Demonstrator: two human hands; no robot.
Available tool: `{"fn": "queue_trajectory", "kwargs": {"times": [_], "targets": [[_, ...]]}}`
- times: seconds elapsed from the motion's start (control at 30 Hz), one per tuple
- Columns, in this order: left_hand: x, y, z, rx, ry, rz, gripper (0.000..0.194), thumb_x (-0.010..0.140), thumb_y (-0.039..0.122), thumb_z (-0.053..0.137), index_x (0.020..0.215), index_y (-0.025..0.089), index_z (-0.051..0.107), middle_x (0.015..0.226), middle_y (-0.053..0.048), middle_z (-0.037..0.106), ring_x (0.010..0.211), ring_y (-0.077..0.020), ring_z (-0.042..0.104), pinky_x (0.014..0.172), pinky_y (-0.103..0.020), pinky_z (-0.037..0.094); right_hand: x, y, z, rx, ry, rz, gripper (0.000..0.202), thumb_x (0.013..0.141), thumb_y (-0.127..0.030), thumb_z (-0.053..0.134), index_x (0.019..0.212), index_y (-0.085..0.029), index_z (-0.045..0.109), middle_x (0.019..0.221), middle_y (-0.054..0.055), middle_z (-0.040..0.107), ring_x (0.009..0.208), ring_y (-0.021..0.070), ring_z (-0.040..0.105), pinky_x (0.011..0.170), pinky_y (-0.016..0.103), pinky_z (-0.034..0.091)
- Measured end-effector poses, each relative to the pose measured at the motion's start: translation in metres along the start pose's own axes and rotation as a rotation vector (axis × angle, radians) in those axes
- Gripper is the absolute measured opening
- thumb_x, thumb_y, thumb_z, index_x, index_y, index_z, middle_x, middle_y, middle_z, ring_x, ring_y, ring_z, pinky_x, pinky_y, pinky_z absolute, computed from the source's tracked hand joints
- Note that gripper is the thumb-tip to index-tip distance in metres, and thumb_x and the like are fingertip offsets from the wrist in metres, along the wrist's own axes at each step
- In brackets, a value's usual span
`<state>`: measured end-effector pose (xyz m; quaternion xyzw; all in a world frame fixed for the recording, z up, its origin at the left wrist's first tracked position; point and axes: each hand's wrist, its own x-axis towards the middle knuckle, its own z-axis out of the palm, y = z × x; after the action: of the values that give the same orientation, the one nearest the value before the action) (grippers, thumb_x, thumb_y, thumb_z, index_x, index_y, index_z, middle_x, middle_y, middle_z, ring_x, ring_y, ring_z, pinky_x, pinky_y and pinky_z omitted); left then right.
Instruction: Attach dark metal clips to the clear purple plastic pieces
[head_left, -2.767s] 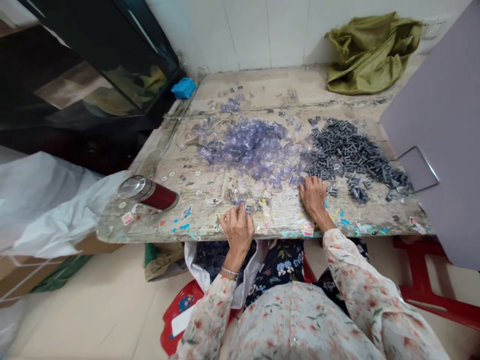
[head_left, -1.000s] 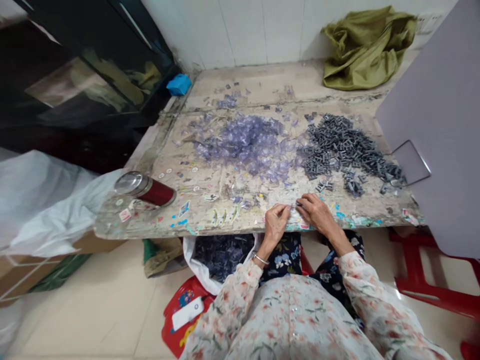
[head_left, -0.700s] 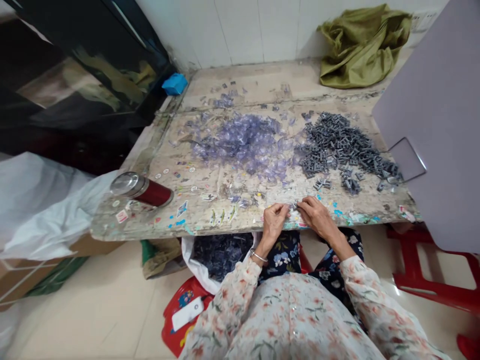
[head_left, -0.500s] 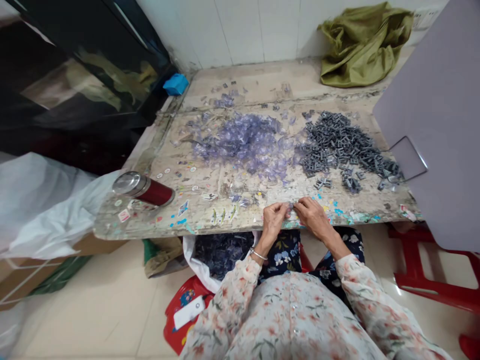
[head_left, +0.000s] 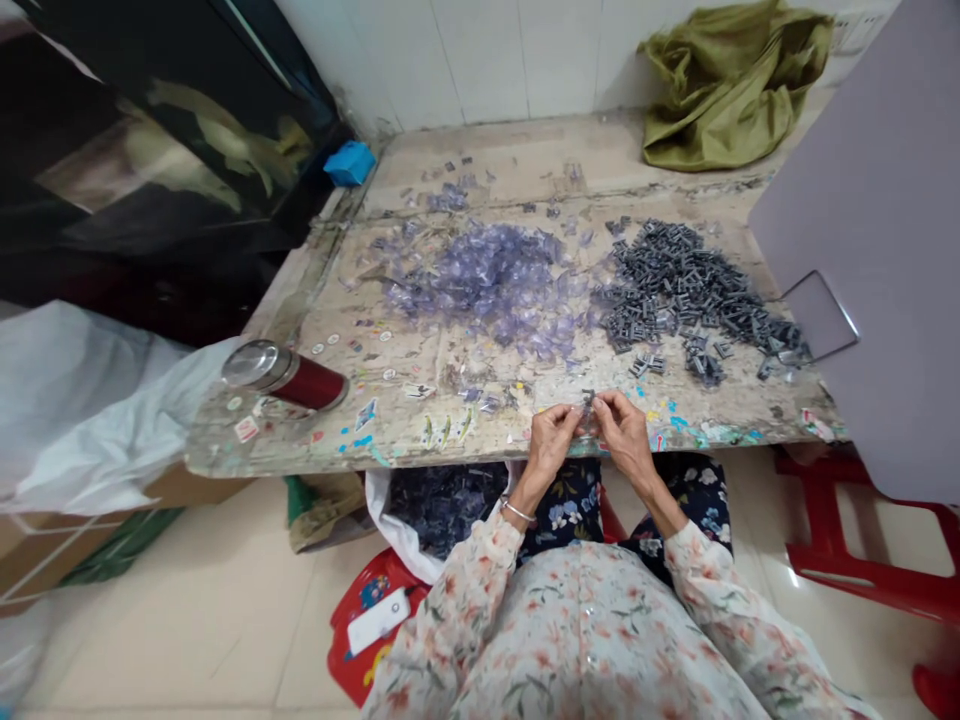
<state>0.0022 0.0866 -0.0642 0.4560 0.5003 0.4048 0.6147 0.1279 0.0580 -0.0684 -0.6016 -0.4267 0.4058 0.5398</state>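
Near the table's front edge, my left hand (head_left: 553,436) pinches a small clear part whose shape is hard to make out. My right hand (head_left: 621,428) is close beside it, its fingers closed on a small dark grey piece (head_left: 589,397) that shows between the fingertips. Beyond my hands lies a pile of clear purplish plastic pieces (head_left: 495,275). To the right of that is a heap of dark grey pieces (head_left: 682,280), with a few small clusters in front of it.
A red flask (head_left: 311,385) lies at the table's (head_left: 300,455) left. An open white sack (head_left: 381,510) of dark pieces hangs below the front edge. Olive cloth (head_left: 720,95) lies at the back right, beside a grey panel (head_left: 877,250) with a wire handle.
My right hand has turned more upright and its wrist has moved slightly left. The dark grey piece now shows above the fingertips, and my left hand has shifted a little right.
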Motion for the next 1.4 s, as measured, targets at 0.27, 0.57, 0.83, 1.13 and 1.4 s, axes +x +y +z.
{"fn": "queue_trajectory", "kwargs": {"times": [0.27, 0.57, 0.83, 1.13, 1.4], "targets": [[-0.001, -0.005, -0.002, -0.036, -0.012, 0.026, 0.029, 0.066, 0.040, 0.079, 0.071, 0.013, 0.069, 0.067, -0.001, 0.067, 0.059, -0.0119, 0.060, 0.059, -0.023, 0.048, -0.006, -0.005, 0.008, 0.174, 0.036, 0.129, 0.038, 0.077, -0.058, 0.067, 0.084, -0.021, 0.060, 0.075, -0.002, 0.060, 0.063, 0.0136, 0.060, 0.062, 0.029, 0.058], [-0.004, 0.010, -0.009, -0.044, -0.110, -0.034, 0.024, 0.070, 0.036, 0.077, 0.073, 0.013, 0.071, 0.065, -0.002, 0.068, 0.060, -0.0130, 0.061, 0.062, -0.024, 0.047, -0.007, -0.008, 0.001, 0.126, -0.014, 0.101, 0.035, 0.081, -0.055, 0.064, 0.084, -0.021, 0.058, 0.073, -0.002, 0.058, 0.062, 0.0136, 0.059, 0.056, 0.025, 0.051], [-0.007, 0.011, -0.004, -0.258, -0.156, -0.166, 0.037, 0.067, 0.047, 0.080, 0.079, 0.014, 0.072, 0.071, -0.003, 0.071, 0.061, -0.0117, 0.065, 0.069, -0.025, 0.053, -0.007, -0.008, -0.003, 0.028, -0.037, -0.020, 0.028, 0.089, -0.049, 0.056, 0.091, -0.021, 0.059, 0.080, 0.000, 0.062, 0.067, 0.0140, 0.059, 0.060, 0.025, 0.047], [-0.009, 0.016, -0.002, -0.294, -0.189, -0.261, 0.045, 0.057, 0.049, 0.086, 0.076, 0.013, 0.069, 0.067, -0.004, 0.070, 0.067, -0.0185, 0.071, 0.075, -0.032, 0.056, -0.005, -0.003, -0.006, -0.004, -0.046, -0.058, 0.027, 0.090, -0.047, 0.056, 0.091, -0.020, 0.060, 0.078, -0.001, 0.061, 0.068, 0.0129, 0.055, 0.064, 0.025, 0.043], [-0.010, 0.004, 0.006, -0.162, -0.003, -0.108, 0.027, 0.066, 0.039, 0.080, 0.070, 0.014, 0.069, 0.067, -0.001, 0.068, 0.067, -0.0146, 0.066, 0.073, -0.028, 0.052, -0.012, -0.002, -0.011, -0.071, 0.044, -0.042, 0.028, 0.090, -0.048, 0.055, 0.094, -0.021, 0.060, 0.082, 0.001, 0.064, 0.068, 0.0141, 0.059, 0.062, 0.026, 0.049]]}}
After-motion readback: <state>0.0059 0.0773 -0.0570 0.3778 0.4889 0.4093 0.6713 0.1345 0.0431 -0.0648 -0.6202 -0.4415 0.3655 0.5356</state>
